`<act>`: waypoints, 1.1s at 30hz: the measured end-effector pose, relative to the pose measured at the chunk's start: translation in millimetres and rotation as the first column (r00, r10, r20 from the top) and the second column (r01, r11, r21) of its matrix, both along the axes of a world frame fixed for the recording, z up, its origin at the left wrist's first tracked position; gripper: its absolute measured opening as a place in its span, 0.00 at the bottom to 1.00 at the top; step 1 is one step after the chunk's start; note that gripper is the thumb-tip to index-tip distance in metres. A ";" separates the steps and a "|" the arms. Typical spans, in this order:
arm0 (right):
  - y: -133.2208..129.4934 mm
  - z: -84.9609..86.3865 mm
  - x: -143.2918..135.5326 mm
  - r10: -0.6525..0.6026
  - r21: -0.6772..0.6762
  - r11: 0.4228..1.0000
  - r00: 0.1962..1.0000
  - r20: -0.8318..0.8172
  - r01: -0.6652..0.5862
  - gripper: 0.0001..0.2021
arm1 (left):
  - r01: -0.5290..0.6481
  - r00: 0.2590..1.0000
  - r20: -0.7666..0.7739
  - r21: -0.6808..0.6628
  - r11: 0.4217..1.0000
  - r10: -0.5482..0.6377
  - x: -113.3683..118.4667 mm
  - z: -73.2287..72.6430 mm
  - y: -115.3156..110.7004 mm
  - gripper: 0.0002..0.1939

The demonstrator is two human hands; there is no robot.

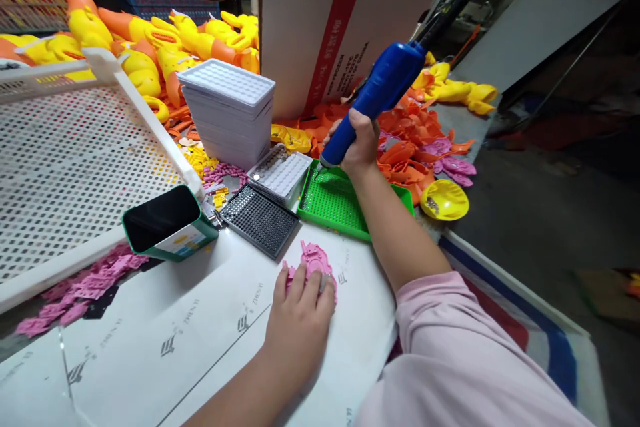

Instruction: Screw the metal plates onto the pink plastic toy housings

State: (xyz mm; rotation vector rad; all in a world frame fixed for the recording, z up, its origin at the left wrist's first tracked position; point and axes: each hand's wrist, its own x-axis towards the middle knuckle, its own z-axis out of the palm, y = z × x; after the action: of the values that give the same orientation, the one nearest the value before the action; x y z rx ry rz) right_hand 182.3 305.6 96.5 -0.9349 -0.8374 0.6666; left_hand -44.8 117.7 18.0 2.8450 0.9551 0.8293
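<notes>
My left hand (303,310) lies over a pink plastic part (316,257) on the white printed work surface. Its curled fingers press on the part and cover much of it; a ring shows on one finger. In my right hand (361,143) is a blue electric screwdriver (379,97), gripped round its lower body and tilted. The bit points down over a green perforated tray (333,203), and I cannot tell whether it touches. A dark grey perforated tray (260,220) lies left of the green one, beside a low stack of white dimpled trays (281,173).
A tall white tray stack (227,113) stands behind. At left are a large white crate (90,147), a green open container (167,223) and pink pieces (83,287). Orange parts (410,140) and a yellow bowl (445,200) sit at right. A large carton (305,27) rises at the back.
</notes>
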 end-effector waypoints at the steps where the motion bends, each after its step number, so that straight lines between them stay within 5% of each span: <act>1: -2.2 3.0 0.2 0.006 0.009 1.000 1.000 -0.004 -0.006 0.23 | 0.002 1.000 0.001 0.005 1.000 -0.002 0.0 0.2 0.2 0.12; 8: -61.9 30.6 -29.5 0.105 -0.003 0.994 0.994 0.005 -0.105 0.22 | 0.015 1.000 -0.021 -0.030 0.999 -0.015 -0.7 -0.6 -0.6 0.14; 14: -117.4 19.9 -58.7 0.324 -0.054 0.943 0.944 -0.057 -0.327 0.23 | 0.017 0.999 -0.026 -0.039 0.999 -0.018 -0.9 -0.8 -1.2 0.13; 27: -119.0 5.2 -62.5 0.360 -0.108 0.925 0.931 -0.051 -0.364 0.21 | 0.000 1.000 0.001 -0.026 1.000 0.000 0.6 -1.6 -2.6 0.13; 33: -120.6 4.1 -69.2 0.486 -0.109 0.870 0.874 0.024 -0.481 0.25 | -0.016 1.000 0.005 -0.009 1.000 0.016 3.3 -1.9 -4.2 0.11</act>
State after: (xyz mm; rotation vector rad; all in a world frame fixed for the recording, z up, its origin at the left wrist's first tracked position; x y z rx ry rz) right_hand 113.1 185.0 100.6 -0.8355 -1.1074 1.1326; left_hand -41.5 113.5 16.1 2.8299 0.9799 0.8318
